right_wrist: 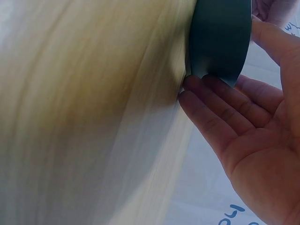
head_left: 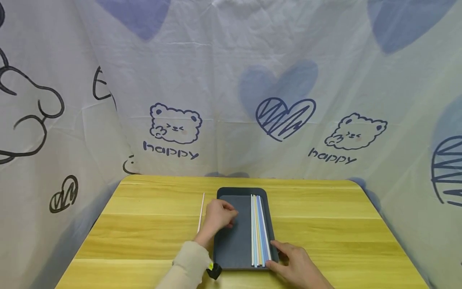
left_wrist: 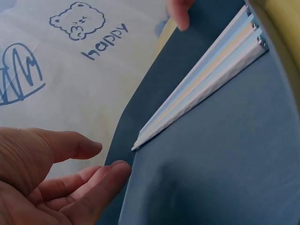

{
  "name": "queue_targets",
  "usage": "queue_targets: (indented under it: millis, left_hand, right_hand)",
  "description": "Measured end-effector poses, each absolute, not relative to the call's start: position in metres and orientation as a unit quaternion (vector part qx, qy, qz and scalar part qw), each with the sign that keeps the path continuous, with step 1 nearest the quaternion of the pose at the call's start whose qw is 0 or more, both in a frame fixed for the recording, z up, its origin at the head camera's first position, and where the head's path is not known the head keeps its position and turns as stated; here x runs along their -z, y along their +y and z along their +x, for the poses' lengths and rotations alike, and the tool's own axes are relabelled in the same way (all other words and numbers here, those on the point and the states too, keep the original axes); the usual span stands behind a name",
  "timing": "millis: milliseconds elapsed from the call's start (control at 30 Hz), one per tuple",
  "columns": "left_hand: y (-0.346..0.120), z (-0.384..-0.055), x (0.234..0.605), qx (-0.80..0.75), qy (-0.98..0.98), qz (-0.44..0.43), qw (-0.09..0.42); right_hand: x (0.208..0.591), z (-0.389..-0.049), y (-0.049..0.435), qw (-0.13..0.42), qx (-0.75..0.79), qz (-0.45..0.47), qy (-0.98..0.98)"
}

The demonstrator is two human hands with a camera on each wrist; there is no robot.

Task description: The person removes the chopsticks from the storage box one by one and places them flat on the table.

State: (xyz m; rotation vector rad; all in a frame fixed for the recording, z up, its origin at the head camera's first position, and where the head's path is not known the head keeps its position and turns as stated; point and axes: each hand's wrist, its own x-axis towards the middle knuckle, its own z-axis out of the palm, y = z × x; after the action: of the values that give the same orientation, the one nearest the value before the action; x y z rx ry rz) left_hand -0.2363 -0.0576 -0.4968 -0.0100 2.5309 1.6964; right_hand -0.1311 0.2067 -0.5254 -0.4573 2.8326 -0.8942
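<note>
**Tray half filled, one stick left outside**

A printed sheet (head_left: 231, 88) hangs behind the table (head_left: 325, 224), on which a dark tray (head_left: 232, 249) lies lengthwise away from the person.

The left hand (head_left: 219, 214) is over the left part of the tray, its fingers loosely bent; the left wrist view shows a gap between thumb and fingertips with nothing in it. The right hand (head_left: 294, 261) holds the tray by its near right corner, with thumb and fingers on different sides of that corner.

A row of sticks (head_left: 259, 230), white, blue and yellow, lies inside the tray along its right side. A single pale stick (head_left: 201, 210) lies on the table just left of the tray.

The step in hand looks like setting sticks side by side in the tray, between one placement and the next. The next move would seem to call for the left hand to pinch the pale stick and lay it beside the row, the right hand steadying the tray.

The pale stick's near end is hidden behind the left forearm. The sticks overlap too closely to count, and their blurred ends do not show whether they are hollow.
</note>
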Motion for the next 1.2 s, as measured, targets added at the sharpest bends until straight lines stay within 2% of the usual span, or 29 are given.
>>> queue_targets:
  millis: [333,667,1200]
  left_hand:
    - [-0.032,-0.234,0.504,-0.567,0.819,-0.012,0.088]
    - [-0.016,-0.232,0.516,-0.553,0.828,-0.026,0.089]
    - [-0.005,-0.229,0.531,-0.531,0.841,-0.041,0.098]
  right_hand:
    - [0.524,-0.132,0.207,0.057,0.300,-0.158,0.939]
    - [0.524,-0.134,0.206,0.085,0.306,-0.138,0.938]
    - [0.524,-0.132,0.207,0.073,0.305,-0.153,0.937]
